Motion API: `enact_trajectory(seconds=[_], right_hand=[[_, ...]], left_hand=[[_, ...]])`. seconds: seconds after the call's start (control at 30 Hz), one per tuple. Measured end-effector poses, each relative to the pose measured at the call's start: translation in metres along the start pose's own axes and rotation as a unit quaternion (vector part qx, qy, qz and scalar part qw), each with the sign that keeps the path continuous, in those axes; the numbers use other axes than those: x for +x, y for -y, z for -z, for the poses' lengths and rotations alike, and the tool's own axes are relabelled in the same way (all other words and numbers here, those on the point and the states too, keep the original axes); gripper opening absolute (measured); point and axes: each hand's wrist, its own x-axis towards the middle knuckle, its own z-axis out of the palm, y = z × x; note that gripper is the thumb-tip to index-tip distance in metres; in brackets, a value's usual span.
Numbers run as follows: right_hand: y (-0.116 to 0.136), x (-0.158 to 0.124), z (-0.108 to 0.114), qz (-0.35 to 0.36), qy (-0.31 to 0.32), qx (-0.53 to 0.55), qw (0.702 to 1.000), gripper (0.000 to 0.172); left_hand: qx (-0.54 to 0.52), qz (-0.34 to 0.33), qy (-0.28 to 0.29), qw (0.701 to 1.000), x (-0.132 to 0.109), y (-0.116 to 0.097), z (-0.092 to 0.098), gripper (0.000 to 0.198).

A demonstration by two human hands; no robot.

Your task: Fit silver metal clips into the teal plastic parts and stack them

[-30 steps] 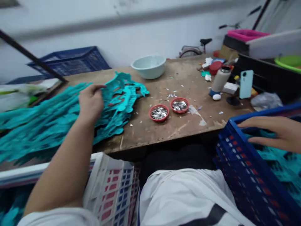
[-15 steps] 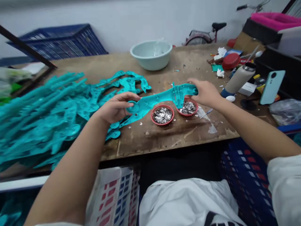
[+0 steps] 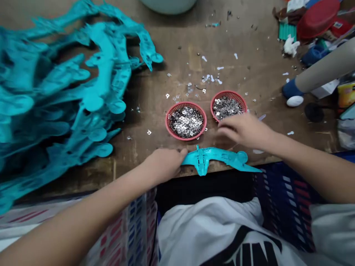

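My left hand (image 3: 163,164) grips the end of a teal moulded plastic piece (image 3: 210,157), which lies along the front edge of the wooden workbench (image 3: 166,44). My right hand (image 3: 244,130) hovers low by the nearer side of a small red basket (image 3: 229,105), its fingers apart and holding nothing. A second red basket (image 3: 185,120) sits to its left. Both baskets hold small silver metal pieces (image 3: 185,122). A large heap of similar teal plastic pieces (image 3: 55,99) lies to the left of my hands.
Silver bits are scattered across the worn bench top. A beige bottle (image 3: 324,70), a red lid (image 3: 317,18) and small clutter stand at the right. A pale bowl (image 3: 168,4) is cut off by the top edge. A blue crate (image 3: 285,199) stands below the bench at right.
The view has tilted down toward the bench. The teal piece has moved from above the baskets to the front edge. My right hand has let go of it, while my left hand keeps hold.
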Motion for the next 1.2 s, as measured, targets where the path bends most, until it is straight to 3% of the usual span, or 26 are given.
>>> enact_trajectory(seconds=[0.07, 0.1, 0.2, 0.33, 0.47, 0.63, 0.7, 0.93, 1.2], right_hand=[[-0.03, 0.009, 0.003, 0.015, -0.111, -0.001, 0.994, 0.04], [-0.045, 0.015, 0.002, 0.025, -0.133, -0.008, 0.991, 0.043], [-0.078, 0.029, -0.008, 0.048, -0.101, -0.03, 0.993, 0.042], [-0.089, 0.041, -0.023, 0.044, -0.069, -0.048, 0.996, 0.038], [-0.087, 0.043, -0.025, 0.05, -0.082, -0.048, 0.994, 0.033], [-0.075, 0.037, -0.008, -0.001, -0.116, -0.025, 0.993, 0.035], [-0.067, 0.031, 0.003, -0.025, -0.136, -0.006, 0.99, 0.037], [-0.033, 0.012, 0.024, -0.025, -0.129, 0.05, 0.99, 0.028], [0.001, 0.01, -0.003, -0.017, 0.048, 0.116, 0.992, 0.023]], left_hand=[[0.032, 0.02, 0.029, 0.999, 0.0, -0.003, 0.0, 0.046], [0.044, 0.027, 0.026, 0.998, -0.002, -0.003, 0.001, 0.046], [0.064, 0.024, -0.031, 0.997, -0.007, -0.005, 0.006, 0.044], [0.092, 0.007, -0.058, 0.994, -0.013, -0.001, 0.011, 0.035], [0.077, -0.035, -0.109, 0.99, -0.012, 0.003, 0.007, 0.03], [0.068, -0.204, -0.159, 0.964, 0.003, -0.005, -0.013, 0.034], [0.097, -0.229, -0.161, 0.955, 0.005, -0.006, -0.02, 0.036], [0.138, -0.164, -0.163, 0.963, 0.002, 0.005, -0.011, 0.025], [0.135, -0.112, -0.16, 0.971, 0.01, 0.002, -0.005, 0.042]])
